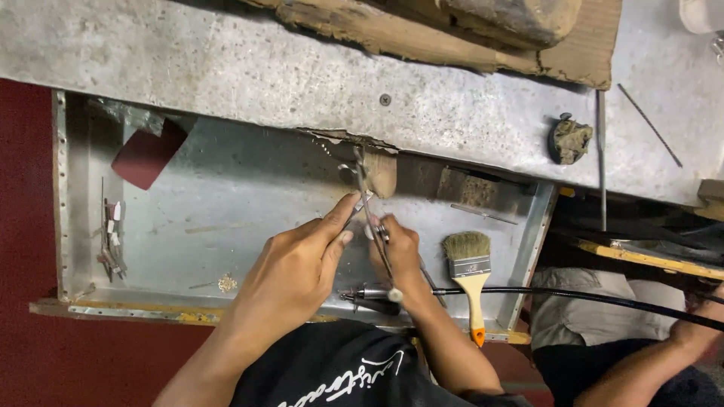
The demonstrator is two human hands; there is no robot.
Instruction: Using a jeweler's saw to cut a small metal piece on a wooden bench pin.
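Both hands met at the wooden peg [379, 172] on the tray's [226, 188] far edge: left hand [294, 264] pinched a small metal piece [360, 205], right hand [398, 252] gripped a thin tool [381, 249]. Brush [469, 271] lay just right; open tray room lay left.

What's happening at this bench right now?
A person works over a metal tray under the benchtop. The left hand pinches a small piece against a wooden peg at the bench edge. The right hand holds a thin tool to it. A paintbrush and a black hose lie beside them.
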